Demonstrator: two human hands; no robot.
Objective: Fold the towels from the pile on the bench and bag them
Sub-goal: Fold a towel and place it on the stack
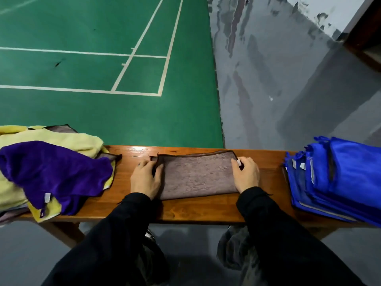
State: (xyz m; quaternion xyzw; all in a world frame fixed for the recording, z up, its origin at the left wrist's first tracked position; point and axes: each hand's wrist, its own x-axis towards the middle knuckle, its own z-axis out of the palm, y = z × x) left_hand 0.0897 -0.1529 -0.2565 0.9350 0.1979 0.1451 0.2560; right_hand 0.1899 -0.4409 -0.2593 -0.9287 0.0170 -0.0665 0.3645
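A brown-grey towel (198, 175) lies folded into a flat strip on the middle of the wooden bench (185, 211). My left hand (145, 178) pinches its left end between thumb and fingers. My right hand (245, 174) holds the right end, thumb by a small white label. The towel pile (47, 168) sits at the bench's left end: a purple towel draped over yellow ones, with brown-grey edges showing beneath. A stack of blue bags (338, 178) lies at the right end.
Beyond the bench lies a green court floor (103, 69) with white lines, and grey floor (278, 79) to the right. My knees are under the bench's near edge. Bare wood shows between the towel and both stacks.
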